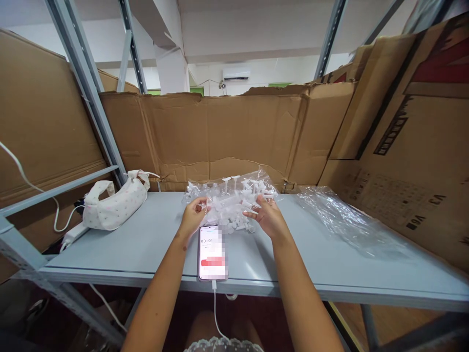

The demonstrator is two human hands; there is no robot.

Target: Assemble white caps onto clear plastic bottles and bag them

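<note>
At the near edge, 1 phone (205,249) lies before our white plastic pieces (234,208), heaped mid-table (146,239). Left of the heap, our left hand (191,217) has its fingers curled closed; we cannot tell what they pinch. At right, our right hand (270,219) has its fingers loosely open. We judge the pieces light, stiff and slippery, best taken by their slim stems. Farther, soft clear film (261,176) lies near the cardboard (220,127).
</note>
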